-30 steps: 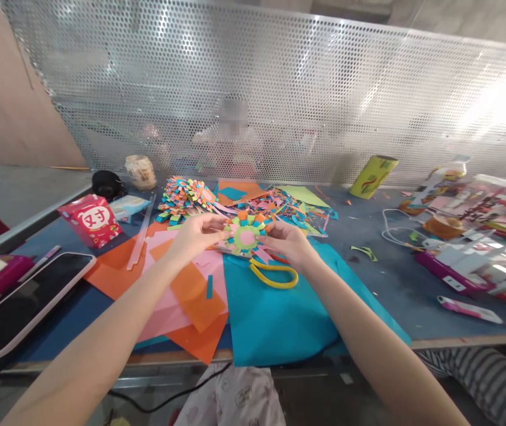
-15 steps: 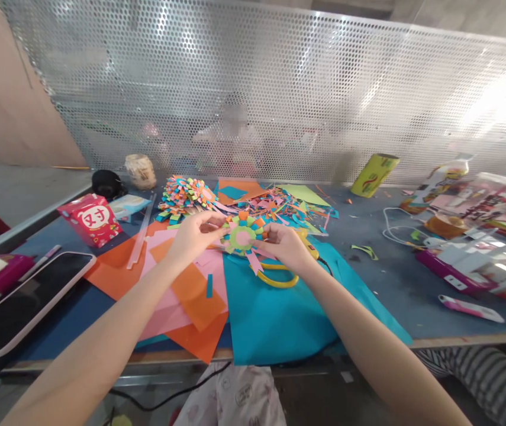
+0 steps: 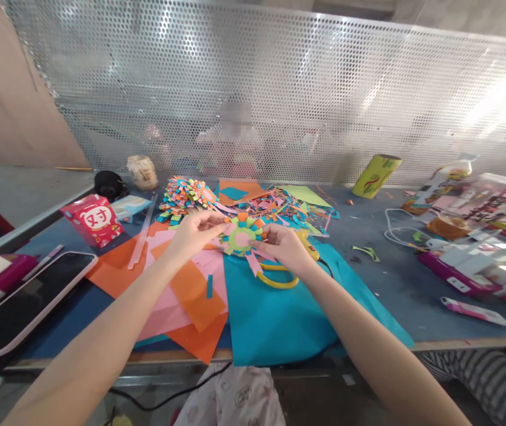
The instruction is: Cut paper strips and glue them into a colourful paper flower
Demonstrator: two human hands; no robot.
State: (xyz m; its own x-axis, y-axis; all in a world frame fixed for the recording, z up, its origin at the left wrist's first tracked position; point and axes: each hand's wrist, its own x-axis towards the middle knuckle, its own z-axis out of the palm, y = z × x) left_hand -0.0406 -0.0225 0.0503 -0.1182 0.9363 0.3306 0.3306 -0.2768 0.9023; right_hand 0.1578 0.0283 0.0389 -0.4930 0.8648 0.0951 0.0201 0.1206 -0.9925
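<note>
Paper rosette (image 3: 241,238), green with a pink centre and coloured tabs, is held between my left hand (image 3: 196,234) and right hand (image 3: 286,245), over the middle of the table (image 3: 354,236). Perforated metal panel (image 3: 279,77) stands along the table's far side. Turquoise sheet (image 3: 279,325) lies nearer me, just beside pink paper (image 3: 164,316). Scrap pile (image 3: 274,204) sits beyond the rosette; flower cluster (image 3: 184,198) lies to its left. Left fingers curled, thumb and fingertips almost closed, pinching the left edge. Right likewise on the opposite edge, thumb on the front face. Yellow loop (image 3: 279,283) lies on the turquoise sheet, partly behind the rosette's pink tail. Teal strip (image 3: 209,286) rests on orange paper (image 3: 190,296).
</note>
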